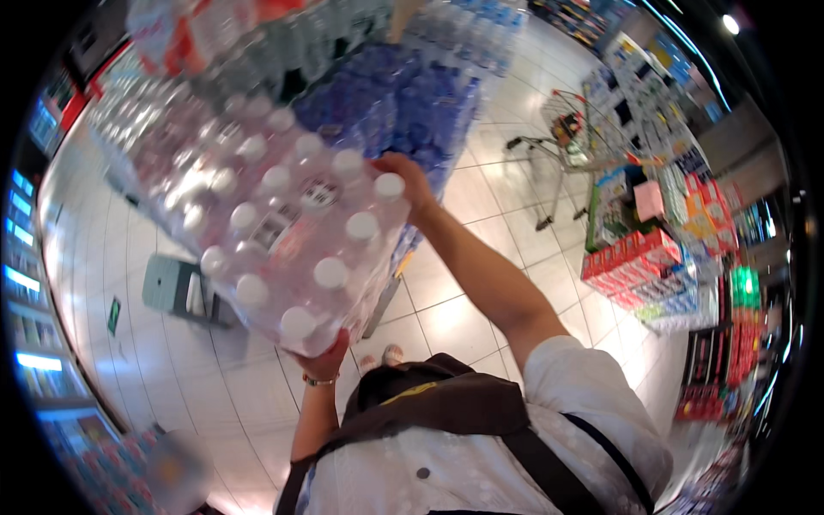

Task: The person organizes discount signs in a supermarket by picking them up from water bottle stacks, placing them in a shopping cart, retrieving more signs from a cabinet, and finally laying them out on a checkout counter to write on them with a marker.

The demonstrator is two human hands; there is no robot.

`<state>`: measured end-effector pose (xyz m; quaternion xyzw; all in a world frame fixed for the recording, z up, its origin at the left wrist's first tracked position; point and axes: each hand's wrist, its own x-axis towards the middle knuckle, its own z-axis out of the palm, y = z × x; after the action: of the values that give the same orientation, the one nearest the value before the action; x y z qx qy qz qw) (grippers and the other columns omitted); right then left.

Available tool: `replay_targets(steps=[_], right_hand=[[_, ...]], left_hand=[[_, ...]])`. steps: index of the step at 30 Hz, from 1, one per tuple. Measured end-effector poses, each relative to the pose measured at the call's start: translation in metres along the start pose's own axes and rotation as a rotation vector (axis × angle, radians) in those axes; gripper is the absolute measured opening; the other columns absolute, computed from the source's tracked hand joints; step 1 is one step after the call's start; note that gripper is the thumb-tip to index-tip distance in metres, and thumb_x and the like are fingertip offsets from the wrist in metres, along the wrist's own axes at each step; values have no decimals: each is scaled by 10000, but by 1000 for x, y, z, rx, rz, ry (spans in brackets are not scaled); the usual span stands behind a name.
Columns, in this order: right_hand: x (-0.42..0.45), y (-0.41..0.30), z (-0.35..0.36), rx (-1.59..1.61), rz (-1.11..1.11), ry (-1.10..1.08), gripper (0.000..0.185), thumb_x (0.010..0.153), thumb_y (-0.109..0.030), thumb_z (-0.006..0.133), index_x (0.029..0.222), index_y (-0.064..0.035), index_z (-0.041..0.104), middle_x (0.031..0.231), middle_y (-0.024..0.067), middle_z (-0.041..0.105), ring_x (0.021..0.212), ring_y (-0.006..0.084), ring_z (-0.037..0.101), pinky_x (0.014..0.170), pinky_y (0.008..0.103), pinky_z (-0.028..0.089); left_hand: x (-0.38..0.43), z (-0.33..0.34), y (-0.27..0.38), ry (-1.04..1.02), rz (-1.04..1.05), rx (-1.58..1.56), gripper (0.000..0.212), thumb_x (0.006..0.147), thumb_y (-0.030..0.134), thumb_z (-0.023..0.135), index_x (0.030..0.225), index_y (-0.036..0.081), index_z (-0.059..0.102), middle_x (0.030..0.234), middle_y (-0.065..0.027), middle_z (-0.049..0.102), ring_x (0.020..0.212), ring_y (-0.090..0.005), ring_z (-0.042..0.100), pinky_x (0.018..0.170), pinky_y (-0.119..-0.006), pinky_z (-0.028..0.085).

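A shrink-wrapped pack of pinkish bottles with white caps (pixel 290 225) fills the middle left of the view, tilted diagonally. My left hand (pixel 320 360) grips its near lower corner, the fingers partly hidden by the pack. At the far right corner, my right hand (pixel 407 183) is closed around the wrap, with some fingers out of sight. Behind the pack lie packs of blue-wrapped bottles (pixel 386 96), and clear bottles (pixel 309 38) stand beyond them. Whether the held pack rests on the stack beneath cannot be told.
A grey-green plastic stool (pixel 170 286) stands on the tiled floor at left. To the right are a shopping cart (pixel 566 129) and stacked red cartons (pixel 631 261). Lit display coolers (pixel 32 322) line the left edge. A blurred round object (pixel 177 470) is at lower left.
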<state>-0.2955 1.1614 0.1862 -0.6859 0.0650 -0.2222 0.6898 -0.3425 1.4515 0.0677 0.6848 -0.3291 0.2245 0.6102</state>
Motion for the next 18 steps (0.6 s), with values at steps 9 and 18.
replay_targets(steps=[9,18], right_hand=[[-14,9,19,289,105,253,313,913,-251,435,950,7,607,918,78,625,827,132,576,745,262,457],[-188,62,-140,-501,290,-14,232,802,-165,526,992,-54,600,936,122,585,864,237,576,747,326,458]], left_hand=[[-18,30,-22,-119,-932,-706,727,713,248,677,1301,43,301,1299,-108,376,1094,-281,459,847,-478,433],[-94,128,-51,-173,-1912,-271,632,753,341,591,1284,127,323,1258,-69,366,1061,-238,424,849,-439,380]])
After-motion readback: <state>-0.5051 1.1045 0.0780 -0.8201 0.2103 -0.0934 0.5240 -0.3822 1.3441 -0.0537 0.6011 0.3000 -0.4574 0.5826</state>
